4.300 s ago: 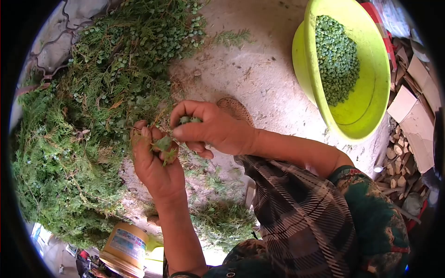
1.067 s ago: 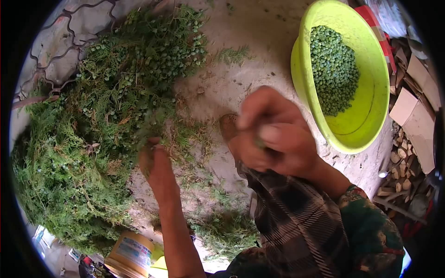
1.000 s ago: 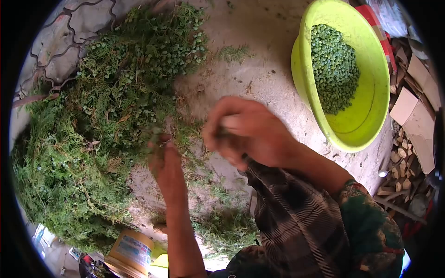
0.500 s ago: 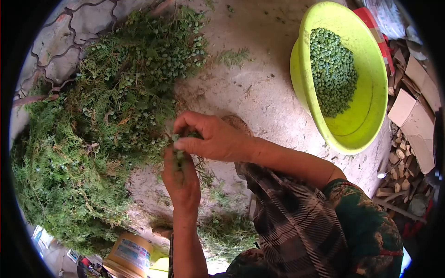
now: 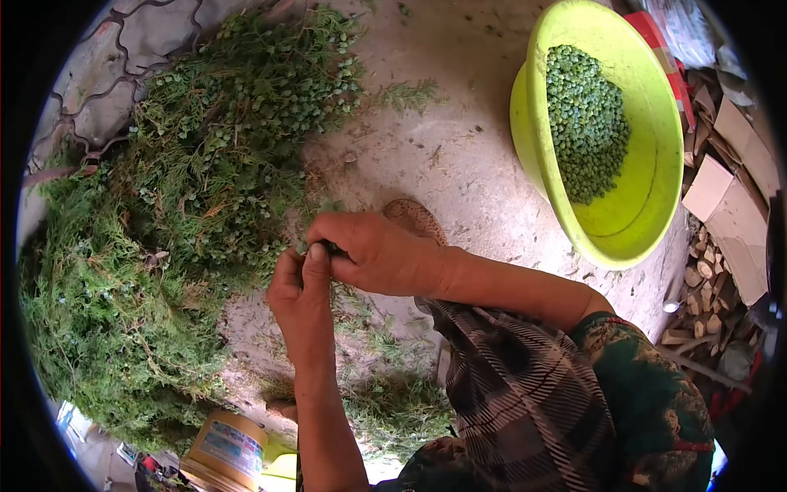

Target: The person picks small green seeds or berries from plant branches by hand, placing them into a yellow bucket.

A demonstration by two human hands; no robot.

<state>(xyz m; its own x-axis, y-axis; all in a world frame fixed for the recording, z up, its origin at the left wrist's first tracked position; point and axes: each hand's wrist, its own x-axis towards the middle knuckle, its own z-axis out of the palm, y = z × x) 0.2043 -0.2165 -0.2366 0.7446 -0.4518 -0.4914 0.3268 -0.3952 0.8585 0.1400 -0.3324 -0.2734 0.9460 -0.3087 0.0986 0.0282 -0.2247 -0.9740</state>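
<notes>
My left hand [image 5: 302, 307] is closed, thumb against curled fingers, on a sprig that is mostly hidden by the fingers. Fingertips of my right hand [image 5: 373, 256] meet it in a pinch, and a small green berry [image 5: 302, 246] shows where they touch. How many berries my right hand holds is hidden. Just left of both hands lies a large heap of evergreen branches [image 5: 221, 148] bearing pale green berries. A yellow-green basin [image 5: 635, 213] stands at upper right, with many picked green berries [image 5: 584, 123] along one side.
Loose sprigs [image 5: 402, 410] litter the floor near my legs. A patterned shoe [image 5: 416, 220] shows behind my right hand. Cardboard [image 5: 738, 225] and chopped wood [image 5: 707, 271] lie at right. A labelled tub [image 5: 225, 451] stands at lower left, a metal lattice [image 5: 123, 78] at upper left.
Both hands have shifted slightly left and down and drawn closer together. The sprig that showed between them is now mostly covered by my fingers.
</notes>
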